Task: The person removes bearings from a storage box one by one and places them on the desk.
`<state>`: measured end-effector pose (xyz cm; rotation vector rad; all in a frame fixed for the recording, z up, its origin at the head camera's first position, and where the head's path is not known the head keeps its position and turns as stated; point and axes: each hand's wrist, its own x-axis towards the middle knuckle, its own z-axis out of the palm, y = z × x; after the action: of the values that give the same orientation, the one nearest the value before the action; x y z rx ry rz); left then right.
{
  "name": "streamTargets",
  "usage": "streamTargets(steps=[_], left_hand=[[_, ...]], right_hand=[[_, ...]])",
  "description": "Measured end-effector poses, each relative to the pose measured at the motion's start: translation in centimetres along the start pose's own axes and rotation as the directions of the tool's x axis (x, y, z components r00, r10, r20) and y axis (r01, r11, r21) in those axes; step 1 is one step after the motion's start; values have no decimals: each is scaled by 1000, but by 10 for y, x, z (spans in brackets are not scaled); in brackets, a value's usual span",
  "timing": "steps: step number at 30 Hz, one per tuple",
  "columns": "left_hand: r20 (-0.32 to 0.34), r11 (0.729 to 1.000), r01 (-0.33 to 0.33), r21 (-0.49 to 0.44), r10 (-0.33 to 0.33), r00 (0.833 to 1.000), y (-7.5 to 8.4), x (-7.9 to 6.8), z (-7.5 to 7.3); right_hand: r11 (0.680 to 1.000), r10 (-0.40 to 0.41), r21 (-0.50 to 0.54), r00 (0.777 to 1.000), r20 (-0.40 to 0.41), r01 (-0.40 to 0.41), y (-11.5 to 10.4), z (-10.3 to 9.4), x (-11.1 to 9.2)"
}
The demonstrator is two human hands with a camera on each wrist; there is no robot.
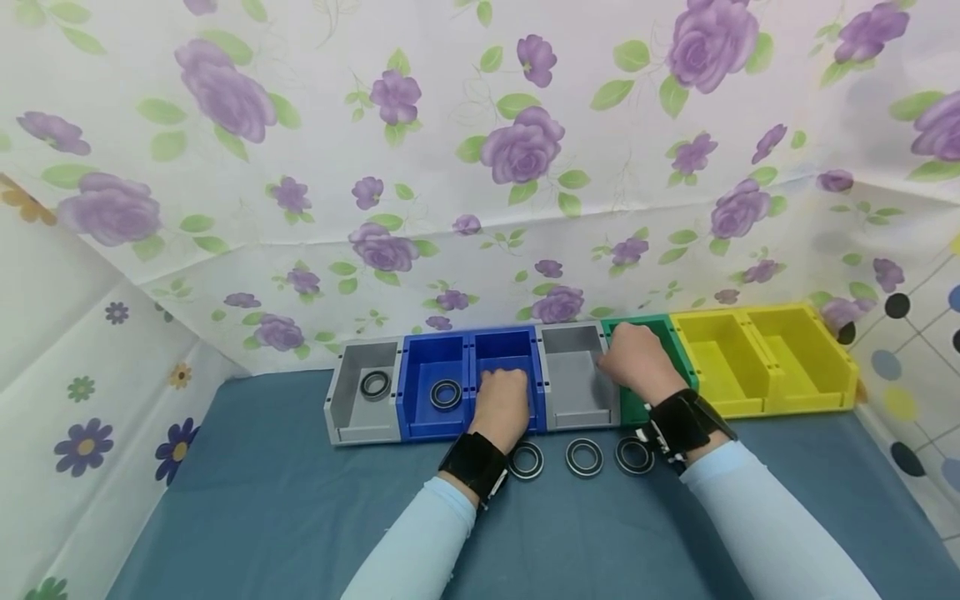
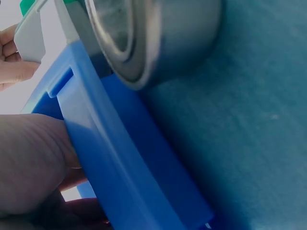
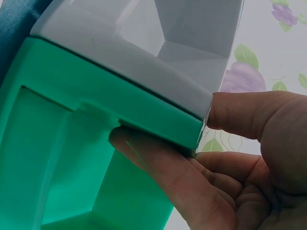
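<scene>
My left hand (image 1: 502,404) reaches into the right-hand blue bin (image 1: 491,346), fingers curled downward. In the left wrist view, the bin's front wall partly covers its fingers (image 2: 76,179); whether they hold something is hidden. My right hand (image 1: 641,362) is at the upper left edge of the green bin (image 3: 62,143). There, in the right wrist view, thumb and forefinger pinch the rim where it meets the right-hand grey bin (image 1: 577,375). Three ring-shaped bearings lie on the cloth before the bins: a left one (image 1: 527,460), a middle one (image 1: 584,457) and a right one (image 1: 634,456).
The left grey bin (image 1: 363,433) holds a bearing (image 1: 375,384), and the left blue bin (image 1: 431,354) holds another bearing (image 1: 446,394). Two joined yellow bins (image 1: 806,404) end the row at right. A flowered sheet (image 1: 450,208) hangs behind; blue-grey cloth (image 1: 300,517) covers the table.
</scene>
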<state>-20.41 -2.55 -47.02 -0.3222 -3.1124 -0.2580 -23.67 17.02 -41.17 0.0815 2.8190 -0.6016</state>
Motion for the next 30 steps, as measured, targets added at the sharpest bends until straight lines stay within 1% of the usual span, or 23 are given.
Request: streamTargets(steps=[4,6,11,13,16,22,24,27,30], left_hand=[[-50,999,-30,25,31,998,1,-5,0],[-88,999,-40,32,43,995,2,-7,-1],[-188,999,-45,13,46,981,1,-15,-9],[-218,999,-41,-13,37,975,-1,-19,-14],[-245,997,-41,-72,22,969,-2,-27,-25],[-319,979,-75,-190,11,948,-8,-43,-48],[-334,972,-78,-221,-1,943,-11,-48,-53],[-339,961,-72,-267,-24,940,-16,-56,-59],[-360,952,-83,-294,-29,933,-20,-62,-64]], right_hand=[[1000,5,4,1000,1,-5,2,0,1],[1000,9,10,1000,0,-9,2,0,1],[1000,13,14,1000,-4,-13,2,0,2],[1000,16,13,1000,-4,-16,1,0,2],[1000,14,8,1000,-2,-14,1,0,2],[1000,7,8,1000,5,-7,2,-1,2],[1000,6,10,1000,8,-6,2,-1,2],[1000,9,9,1000,13,-9,1,-2,1],[1000,13,6,1000,19,-13,0,-2,1]])
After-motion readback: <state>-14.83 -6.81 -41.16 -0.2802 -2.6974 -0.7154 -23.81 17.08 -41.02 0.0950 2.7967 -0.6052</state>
